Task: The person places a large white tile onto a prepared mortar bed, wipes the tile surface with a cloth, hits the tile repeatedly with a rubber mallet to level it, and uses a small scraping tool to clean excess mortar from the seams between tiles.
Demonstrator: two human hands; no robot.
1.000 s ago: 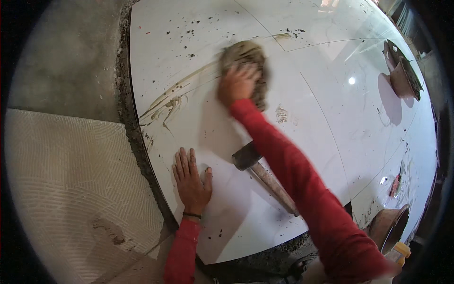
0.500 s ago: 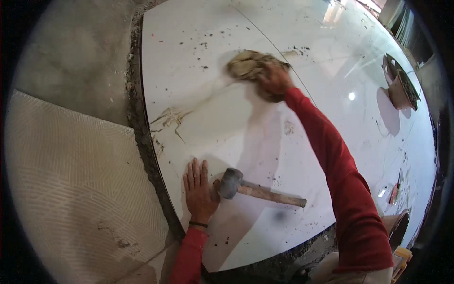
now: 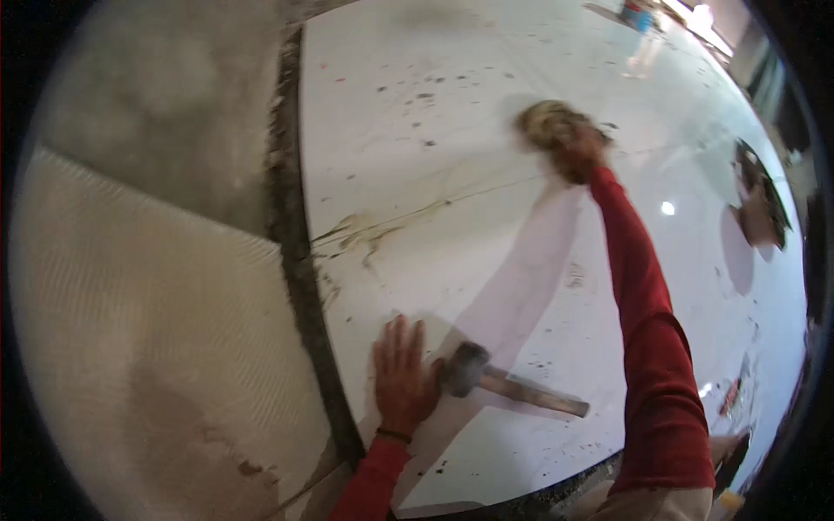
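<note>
White glossy tiles (image 3: 469,260) cover the floor, with dark specks and brownish smears. My right hand (image 3: 580,152), blurred, grips a muddy crumpled rag (image 3: 546,126) against the tile, high in the middle right of the view. My left hand (image 3: 400,373) lies flat with fingers spread at the lower middle, its thumb beside the head of a mallet (image 3: 466,369). This mallet has a dark head and a wooden handle (image 3: 543,395), lying on the tile pointing rightward.
Bare concrete (image 3: 165,113) is at the upper left, a ridged beige tile back (image 3: 148,330) below it, along a rough mortar edge (image 3: 295,174). A brown bowl with a dark tool (image 3: 757,213) stands right. A blue container (image 3: 641,22) is at the top; a red item (image 3: 730,395) lies lower right.
My right hand has swept the rag rightward across the tile. The mallet, earlier partly under my arm, now shows fully beside my left hand. The view has shifted, so floor things appear further right.
</note>
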